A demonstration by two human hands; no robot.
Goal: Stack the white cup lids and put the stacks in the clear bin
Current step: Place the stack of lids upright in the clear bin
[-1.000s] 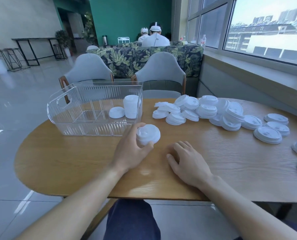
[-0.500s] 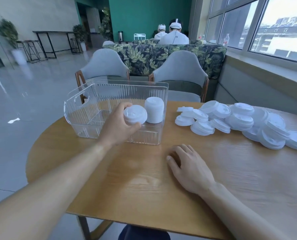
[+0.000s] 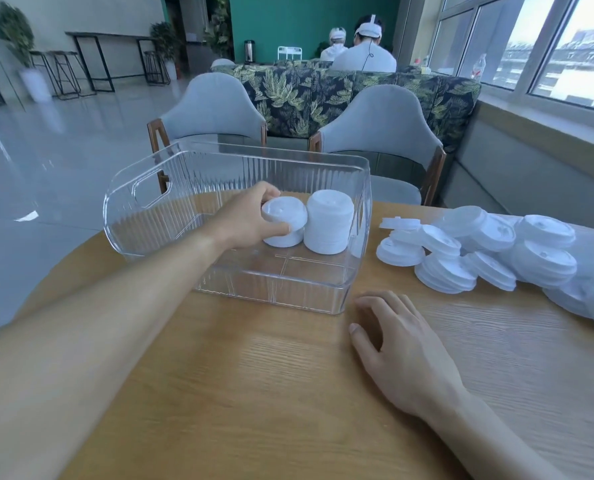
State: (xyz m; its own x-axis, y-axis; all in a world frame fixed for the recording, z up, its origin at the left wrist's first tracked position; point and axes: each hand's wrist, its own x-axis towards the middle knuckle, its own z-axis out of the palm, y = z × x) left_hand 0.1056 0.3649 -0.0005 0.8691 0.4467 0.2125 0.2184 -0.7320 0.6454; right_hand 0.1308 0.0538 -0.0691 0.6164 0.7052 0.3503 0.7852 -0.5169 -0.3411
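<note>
My left hand (image 3: 245, 221) reaches over the near wall into the clear ribbed bin (image 3: 150, 216) and grips a short stack of white lids (image 3: 285, 221), held against the lids lying on the bin floor. A taller stack of lids (image 3: 328, 226) stands just right of it inside the bin. Several loose white lids (image 3: 475, 251) lie in a heap on the wooden table to the right of the bin. Flat on the table in front of the bin's right corner rests my right hand (image 3: 401, 348), fingers relaxed and holding nothing.
The round wooden table (image 3: 254, 393) ends close to the bin's left side. Two grey chairs (image 3: 382, 133) stand behind the table, with a leaf-patterned sofa and two seated people beyond. A window ledge runs along the right.
My left hand carried the short stack from the table up over the bin's near wall and down inside, beside the tall stack. My right hand stayed flat on the table.
</note>
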